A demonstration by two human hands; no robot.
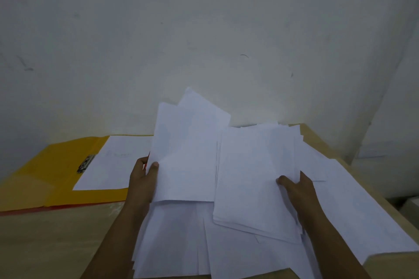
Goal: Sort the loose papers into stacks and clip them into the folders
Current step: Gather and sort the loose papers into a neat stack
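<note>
We judge the sorting step to be in hand: the papers are being gathered into stacks, and nothing in our grasp has yet reached a folder. The left hand (142,179) grasps a small sheaf of sheets (186,154) by its near left corner, thumb on top, and the far ends fan apart and stand tilted up toward the wall (204,29). The right hand (294,188) holds a thicker stack (254,179) at its right edge, thumb pressed on the top sheet; this stack lies flatter, with edges roughly squared. Beneath and beyond both hands, the loose papers (353,215) lie spread in disorder over the table (56,240). To the outside of the left hand, an open yellow folder (45,179) lies flat, a sheet already resting in it beside the metal clip (85,163) at its spine. The paper is thin, white, matte and limp; the folder is stiff card; the table appears pale wood grain. The next move, in our judgement, calls for joining and squaring the two bundles before carrying them to the clip, keeping the fanned sheets from slipping.
</note>
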